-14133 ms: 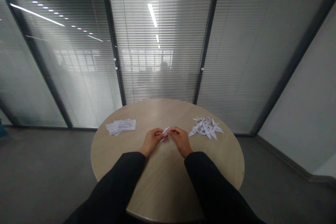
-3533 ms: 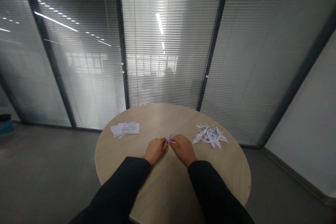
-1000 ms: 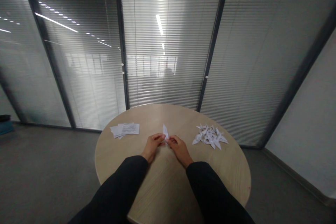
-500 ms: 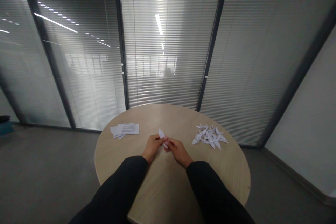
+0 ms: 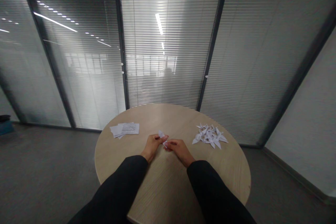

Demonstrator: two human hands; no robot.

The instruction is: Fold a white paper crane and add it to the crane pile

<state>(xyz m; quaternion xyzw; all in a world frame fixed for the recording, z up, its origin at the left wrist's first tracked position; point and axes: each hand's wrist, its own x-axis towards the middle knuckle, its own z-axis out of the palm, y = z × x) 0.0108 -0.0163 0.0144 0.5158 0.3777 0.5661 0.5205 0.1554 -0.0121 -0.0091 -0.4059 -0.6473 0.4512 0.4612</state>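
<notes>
Between my hands, just above the wooden table (image 5: pixel 162 178), is a small piece of folded white paper (image 5: pixel 161 133). My left hand (image 5: pixel 153 145) pinches it between thumb and fingers, and its pointed top sticks up past them. My right hand (image 5: pixel 179 149) is closed on the lower end of the same paper, its fingertips close below the left thumb. The fingers cover much of the paper, so its exact folds are hidden.
A heap of folded white paper cranes (image 5: pixel 210 135) lies on the table to the right. Several flat printed paper sheets (image 5: pixel 128 128) overlap at the left. Behind the table stands a glass partition with blinds (image 5: pixel 162 87). A blue bin (image 5: pixel 5 126) is on the floor far left.
My right fingertips have shifted slightly down along the paper, away from the left thumb. The paper's pointed top stands lower and less upright. The heap and the sheets have stayed put.
</notes>
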